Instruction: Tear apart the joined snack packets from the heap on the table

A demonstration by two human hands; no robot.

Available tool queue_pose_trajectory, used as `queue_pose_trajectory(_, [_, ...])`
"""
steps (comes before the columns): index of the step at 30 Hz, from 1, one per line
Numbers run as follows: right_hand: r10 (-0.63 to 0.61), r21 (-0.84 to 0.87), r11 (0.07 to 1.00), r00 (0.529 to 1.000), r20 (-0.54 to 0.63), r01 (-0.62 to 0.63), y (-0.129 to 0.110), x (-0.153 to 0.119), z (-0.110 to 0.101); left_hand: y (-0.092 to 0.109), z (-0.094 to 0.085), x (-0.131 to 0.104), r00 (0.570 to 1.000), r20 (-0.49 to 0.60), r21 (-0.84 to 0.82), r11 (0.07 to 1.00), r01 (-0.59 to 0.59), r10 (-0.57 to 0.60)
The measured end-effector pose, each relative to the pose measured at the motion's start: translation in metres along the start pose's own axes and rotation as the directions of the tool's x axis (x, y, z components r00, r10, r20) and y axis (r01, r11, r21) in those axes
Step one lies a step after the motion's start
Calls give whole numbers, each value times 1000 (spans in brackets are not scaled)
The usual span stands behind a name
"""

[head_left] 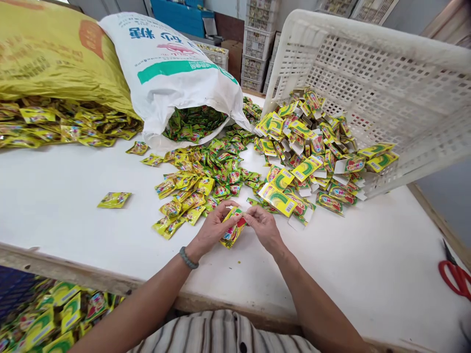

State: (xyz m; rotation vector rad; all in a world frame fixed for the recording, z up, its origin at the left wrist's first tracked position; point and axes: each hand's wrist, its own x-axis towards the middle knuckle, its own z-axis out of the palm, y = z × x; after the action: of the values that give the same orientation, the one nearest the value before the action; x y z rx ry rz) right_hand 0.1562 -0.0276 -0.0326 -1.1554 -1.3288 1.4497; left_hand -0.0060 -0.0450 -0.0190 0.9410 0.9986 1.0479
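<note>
Your striped shirt [217,333] marks six o'clock. Your left hand [215,226] and right hand [264,226] pinch one carton [231,237]. Piled cartons [69,311], eight o'clock, appear done; open cartons [311,166], two o'clock, remain.

- White worktop [368,264] with wooden edging [73,268]
- 10 o'clock: yellow plastic sack [55,54], lying with its mouth toward the near edge
- 11 o'clock: white woven sack [172,73], its mouth likewise facing near
- Centre: loose yellow sachets [184,184] beside green sachets [224,169]
- 9 o'clock: lone yellow sachet [114,200]
- 2 o'clock: tipped white plastic crate [368,35], printed cartons [279,198] spilling out
- 4 o'clock: red-handled scissors [456,274]
</note>
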Motion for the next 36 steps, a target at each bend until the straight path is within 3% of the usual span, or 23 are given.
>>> queue_pose_trajectory(2, [17, 62, 998, 1000, 6, -18, -2, 1, -3, 0, 1, 1, 1000, 7, -22, 1000, 8, -8])
queue_pose_trajectory(7, [-113, -155, 981, 993, 14, 114, -12, -2, -2, -4, -2, 4, 996, -94, -117, 993, -3, -8])
queue_pose_trajectory(12, [-105, -174, 980, 994, -12, 101, -15, -6, 4, -8, -5, 4, 991, -134, -90, 996, -28, 16])
queue_pose_trajectory(14, [-73, -122, 990, 997, -39, 68, -12, -5, 6, -8, -5, 3, 990, -140, -83, 996, -23, 11])
queue_pose_trajectory(18, [98, 142, 986, 990, -99, -84, -6, 0, 3, -5, -2, 3, 991, -133, -71, 997, 4, -14])
queue_pose_trajectory(20, [138, 172, 978, 984, -114, -118, -6, 2, 0, -4, -3, 3, 994, -113, -59, 998, 0, -6])
queue_pose_trajectory(27, [23, 39, 999, 1000, -17, -22, -11, -4, -1, -5, -7, 2, 992, -120, -58, 998, -36, 29])
queue_pose_trajectory(30, [-33, -62, 998, 999, -26, 31, -14, -6, 0, -4, -7, 2, 992, -125, -74, 997, -34, 25])
queue_pose_trajectory(36, [-48, -101, 994, 997, -67, 42, -16, -6, 0, -4, -7, 2, 988, -111, 0, 994, -105, 104])
